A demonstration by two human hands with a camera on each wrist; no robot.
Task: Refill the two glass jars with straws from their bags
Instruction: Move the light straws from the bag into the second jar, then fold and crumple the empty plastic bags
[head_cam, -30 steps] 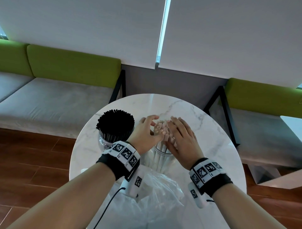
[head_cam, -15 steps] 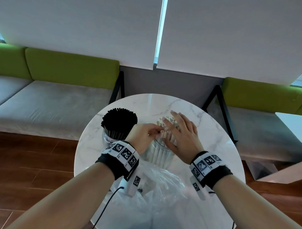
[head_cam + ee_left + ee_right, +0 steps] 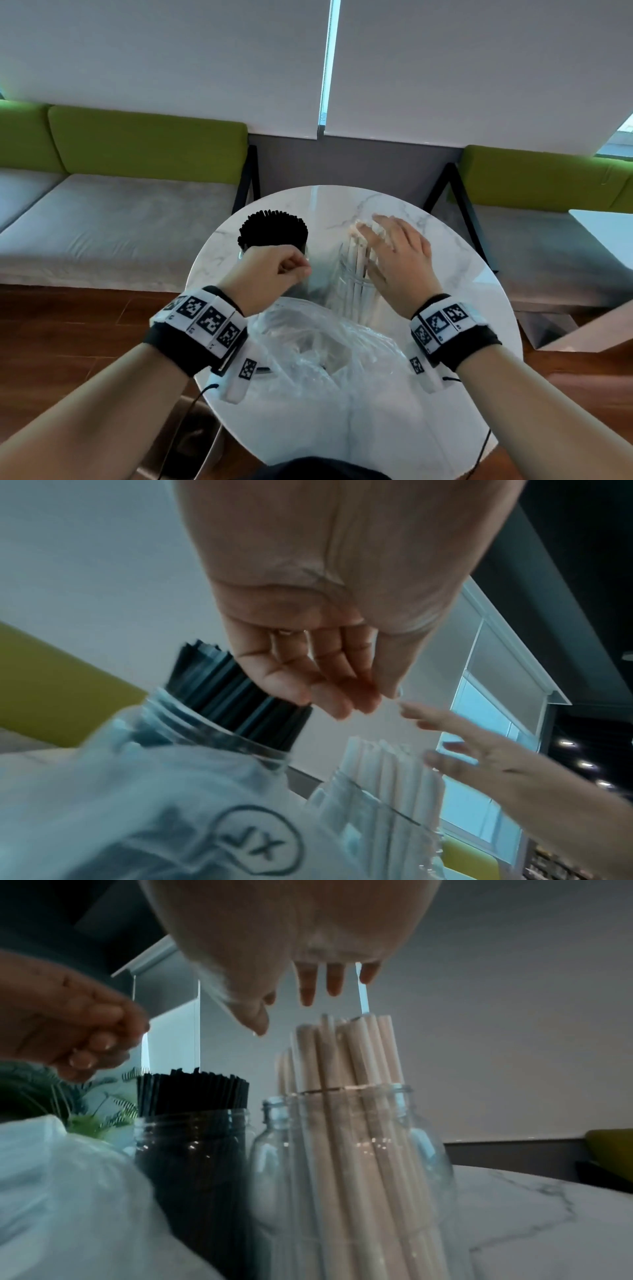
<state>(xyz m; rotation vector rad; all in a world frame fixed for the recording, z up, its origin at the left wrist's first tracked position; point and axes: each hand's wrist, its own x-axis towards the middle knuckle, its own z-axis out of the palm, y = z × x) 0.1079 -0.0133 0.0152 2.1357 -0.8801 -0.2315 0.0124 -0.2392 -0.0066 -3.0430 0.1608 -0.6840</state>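
Observation:
Two glass jars stand on the round marble table (image 3: pixel 462 308). The left jar (image 3: pixel 241 255) (image 3: pixel 195 1150) is packed with black straws (image 3: pixel 272 229) (image 3: pixel 232 696). The right jar (image 3: pixel 346 294) (image 3: pixel 359 1150) holds white straws (image 3: pixel 356 253) (image 3: pixel 346 1056) that lean to one side. My right hand (image 3: pixel 376 253) (image 3: pixel 291 1010) hovers flat just over the white straw tips, fingers straight. My left hand (image 3: pixel 294 270) (image 3: pixel 356 702) is curled with nothing in it, in front of the black straws. A crumpled clear plastic bag (image 3: pixel 318 346) (image 3: pixel 61 1191) lies in front of the jars.
A clear glass bottle shape (image 3: pixel 270 1137) shows between the two jars. Grey benches with green backs (image 3: pixel 147 147) run behind the table. A second white table corner (image 3: pixel 606 226) sits at the right. Wooden floor surrounds the table.
My left hand has pulled back from the white straws to the left and curled up. My right hand stays flat over the white straw tips.

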